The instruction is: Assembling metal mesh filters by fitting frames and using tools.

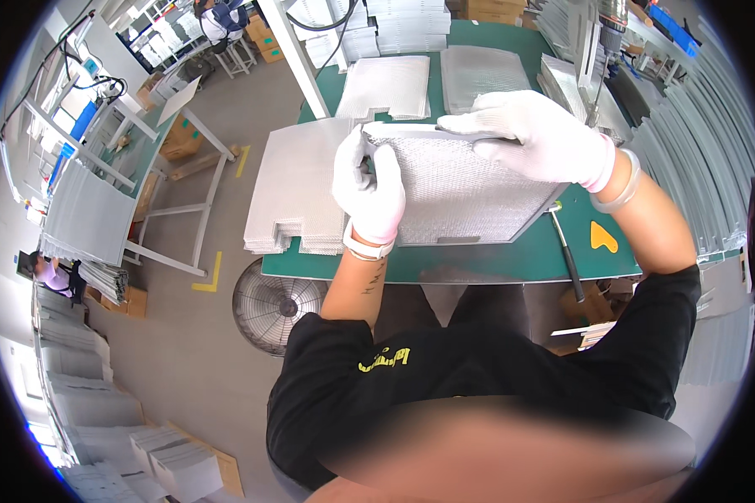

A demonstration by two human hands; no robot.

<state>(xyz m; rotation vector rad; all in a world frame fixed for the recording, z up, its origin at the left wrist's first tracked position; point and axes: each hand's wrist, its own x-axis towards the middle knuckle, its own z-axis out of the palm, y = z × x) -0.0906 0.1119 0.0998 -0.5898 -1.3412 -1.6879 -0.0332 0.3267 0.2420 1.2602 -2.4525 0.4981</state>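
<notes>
A rectangular silver metal mesh filter panel [461,191] with a thin frame stands tilted above the green tabletop, its lower edge toward me. My left hand [371,191], in a white glove, is closed on its upper left corner, thumb and fingers on either side. My right hand [535,138], also gloved, pinches the upper edge toward the right, fingers over the top and thumb on the near face. Just left of the panel lies a stack of notched mesh sheets [289,180]. A hammer [566,251] rests to the right, its handle past the table's front edge.
Beside the hammer is a yellow flat piece [602,237]. More mesh stacks [386,84] [491,75] lie farther back on the green table [344,267]. Rows of metal strips [688,176] stand at the right. A round floor fan [278,307] is below the left front corner.
</notes>
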